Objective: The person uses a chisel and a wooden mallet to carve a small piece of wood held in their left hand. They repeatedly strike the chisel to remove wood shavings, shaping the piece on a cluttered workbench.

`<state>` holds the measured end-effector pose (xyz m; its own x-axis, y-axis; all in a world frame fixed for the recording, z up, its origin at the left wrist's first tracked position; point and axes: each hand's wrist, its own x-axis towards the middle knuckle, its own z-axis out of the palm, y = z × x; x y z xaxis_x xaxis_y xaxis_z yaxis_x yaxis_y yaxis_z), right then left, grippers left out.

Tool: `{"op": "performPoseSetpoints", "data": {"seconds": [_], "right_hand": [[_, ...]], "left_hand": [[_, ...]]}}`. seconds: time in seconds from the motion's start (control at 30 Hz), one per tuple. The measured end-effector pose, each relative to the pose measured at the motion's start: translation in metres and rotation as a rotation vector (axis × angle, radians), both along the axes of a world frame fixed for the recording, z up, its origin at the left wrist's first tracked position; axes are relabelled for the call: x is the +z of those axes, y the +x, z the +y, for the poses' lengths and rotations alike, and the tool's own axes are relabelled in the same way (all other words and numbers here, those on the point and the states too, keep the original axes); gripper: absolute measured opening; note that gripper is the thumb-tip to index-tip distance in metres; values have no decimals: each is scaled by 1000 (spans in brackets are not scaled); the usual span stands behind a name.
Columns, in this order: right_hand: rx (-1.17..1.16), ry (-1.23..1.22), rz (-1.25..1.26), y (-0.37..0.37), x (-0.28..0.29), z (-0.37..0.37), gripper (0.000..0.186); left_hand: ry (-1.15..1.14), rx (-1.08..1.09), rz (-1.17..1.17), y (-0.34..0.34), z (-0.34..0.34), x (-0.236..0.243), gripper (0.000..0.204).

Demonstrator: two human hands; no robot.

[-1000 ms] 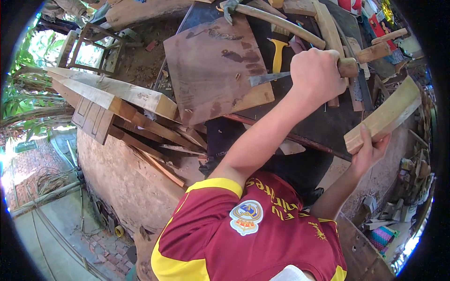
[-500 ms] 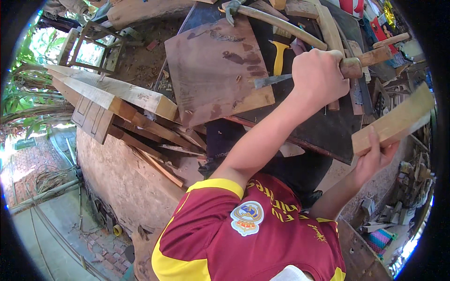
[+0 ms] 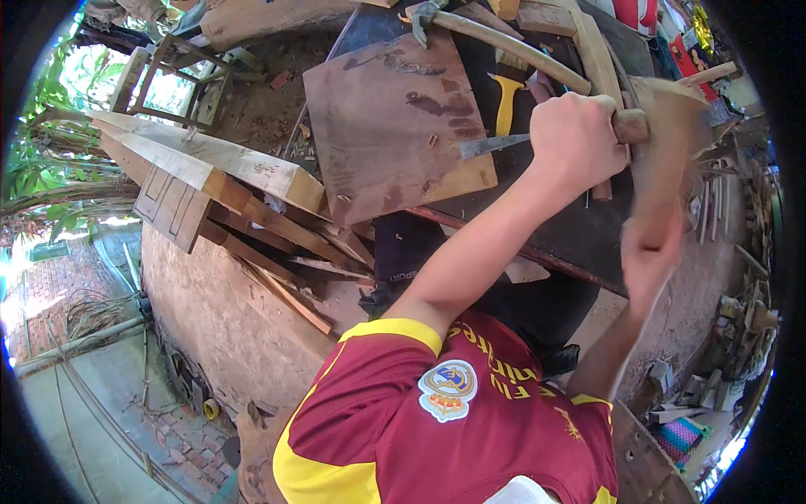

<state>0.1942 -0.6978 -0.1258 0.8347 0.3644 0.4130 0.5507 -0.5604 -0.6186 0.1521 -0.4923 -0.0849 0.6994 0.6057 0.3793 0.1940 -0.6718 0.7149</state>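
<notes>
Pale timber: squared wooden beams point(image 3: 210, 164) lie stacked at the left, their ends pointing toward the middle, resting on darker slats point(image 3: 285, 244) above a rough earthen mound point(image 3: 227, 319).
Brown board: a flat stained wooden board point(image 3: 395, 126) lies in the middle on a dark work surface point(image 3: 571, 235), with small chips scattered on it.
Yellow-handled tool: a yellow handle point(image 3: 505, 105) lies just beyond the board's right edge, near a long curved wooden handle point(image 3: 512, 50).
Chisel: the chisel point(image 3: 495, 145) lies nearly level, its metal blade tip touching the right edge of the board and its wooden handle end showing past the fist.
Left hand: the left hand point(image 3: 579, 139) is closed in a tight fist around the chisel handle.
Right hand: the right hand point(image 3: 651, 260) is blurred; it grips the lower end of a wooden block point(image 3: 663, 160), though how the fingers wrap cannot be told.
Wooden block: pale, motion-blurred, standing roughly upright just right of the chisel's handle end.
Shirt: a maroon and yellow jersey point(image 3: 453, 420) fills the lower middle.
</notes>
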Motion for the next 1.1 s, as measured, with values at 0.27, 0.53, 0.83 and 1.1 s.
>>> {"op": "performPoseSetpoints", "data": {"seconds": [0.27,0.53,0.83,1.1], "right_hand": [[-239,674,107,10,9,9,76],[-199,289,54,18,23,-25,73],[-4,130,85,12,18,-7,67],[73,-83,-72,10,14,-6,73]], "left_hand": [[3,6,-10,-1,0,-1,14],[19,-25,87,1,-4,-4,15],[97,21,22,4,-3,-13,13],[106,34,23,2,1,-12,14]]}}
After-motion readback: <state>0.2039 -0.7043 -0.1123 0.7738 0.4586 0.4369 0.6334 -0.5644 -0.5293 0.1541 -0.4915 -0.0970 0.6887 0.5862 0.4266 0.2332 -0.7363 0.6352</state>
